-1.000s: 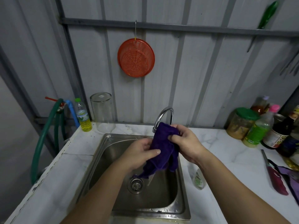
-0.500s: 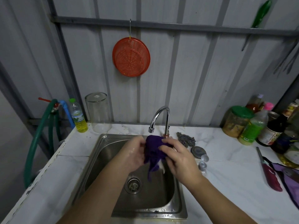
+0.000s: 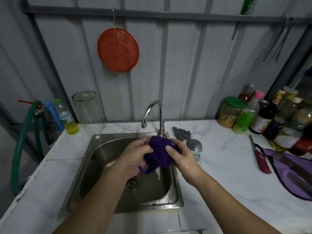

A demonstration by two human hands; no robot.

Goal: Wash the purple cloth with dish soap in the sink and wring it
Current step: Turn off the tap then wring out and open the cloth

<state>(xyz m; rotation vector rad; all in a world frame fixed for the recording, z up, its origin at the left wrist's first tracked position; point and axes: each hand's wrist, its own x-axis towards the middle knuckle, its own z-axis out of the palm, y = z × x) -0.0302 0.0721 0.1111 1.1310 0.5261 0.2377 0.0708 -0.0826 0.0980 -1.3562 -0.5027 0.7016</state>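
Observation:
The purple cloth (image 3: 159, 152) is bunched into a ball over the right half of the steel sink (image 3: 94, 159). My left hand (image 3: 135, 157) grips its left side and my right hand (image 3: 182, 157) grips its right side. A thin loop of the cloth hangs below my left hand, and a thin stream of water falls from the ball into the basin. The chrome tap (image 3: 152, 112) stands just behind the cloth with no water running from its spout. A bottle of yellow liquid (image 3: 66, 119) stands at the back left of the counter.
A steel scourer (image 3: 182, 133) and a sink plug (image 3: 194, 144) lie right of the tap. Several jars and bottles (image 3: 249, 115) crowd the back right. A red-handled knife (image 3: 260, 156) and another purple cloth (image 3: 292, 173) lie at right. An upturned glass jar (image 3: 87, 110) and a green hose (image 3: 20, 146) are at left.
The cloth hung long and loose from my hands a second ago; now it is squeezed into a tight ball lower over the sink. My hands have drawn closer together around it.

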